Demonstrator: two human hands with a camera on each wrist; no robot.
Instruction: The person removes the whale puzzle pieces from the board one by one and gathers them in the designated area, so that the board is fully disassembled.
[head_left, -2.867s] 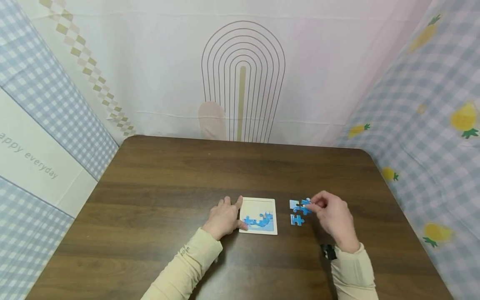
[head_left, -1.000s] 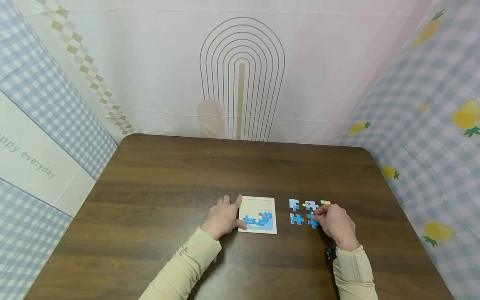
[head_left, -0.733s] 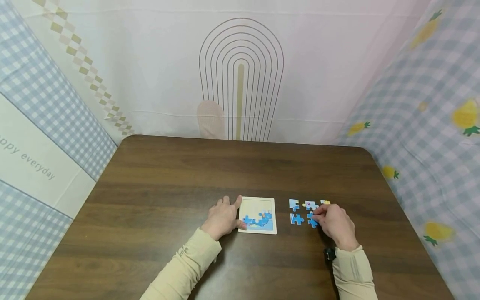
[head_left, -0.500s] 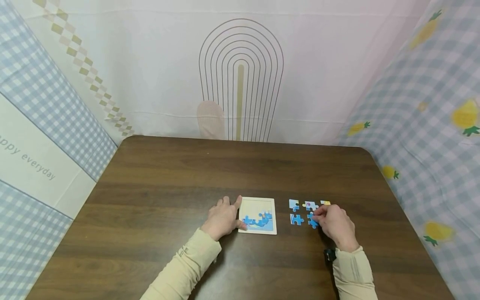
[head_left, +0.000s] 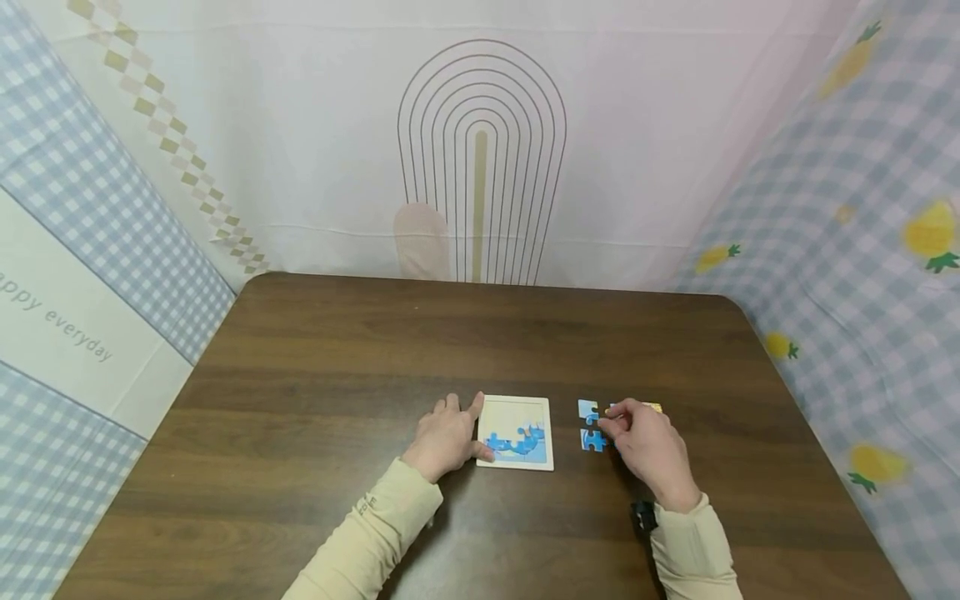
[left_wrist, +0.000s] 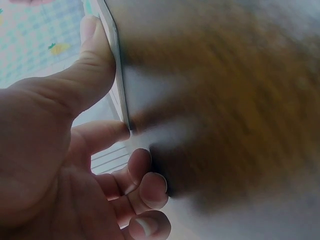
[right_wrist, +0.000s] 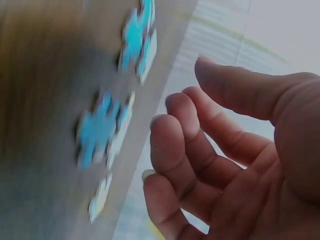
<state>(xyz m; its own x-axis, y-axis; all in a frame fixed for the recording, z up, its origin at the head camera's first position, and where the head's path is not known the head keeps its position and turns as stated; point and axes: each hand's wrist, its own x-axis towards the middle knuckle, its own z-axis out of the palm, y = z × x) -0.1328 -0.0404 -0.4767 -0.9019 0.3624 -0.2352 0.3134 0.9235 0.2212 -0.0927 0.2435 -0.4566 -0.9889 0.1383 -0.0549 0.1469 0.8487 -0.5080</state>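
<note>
My left hand point(head_left: 444, 439) lies spread at the left edge of the square puzzle board point(head_left: 510, 413), its thumb and one fingertip touching it. Blue pieces fill part of the board's lower half. In the left wrist view, the thumb of the left hand point(left_wrist: 75, 135) runs along the board's edge. The right hand point(head_left: 651, 442) hovers over loose pieces, between an upper-left piece point(head_left: 587, 409), a blue lower-left piece point(head_left: 592, 440) and a yellow-marked piece point(head_left: 655, 407); it partly hides others. In the right wrist view, nothing is between the right hand's fingers point(right_wrist: 169, 142) and thumb.
The brown wooden table point(head_left: 360, 350) extends around the board and pieces. A white patterned cloth point(head_left: 322, 150) hangs behind it, with blue checked cloth point(head_left: 847, 317) at the right and left.
The right hand has moved left and slightly up from the lower-middle blue piece, which it now mostly covers. Earlier, the clustered pieces were spread apart. My left hand and the board have stayed put.
</note>
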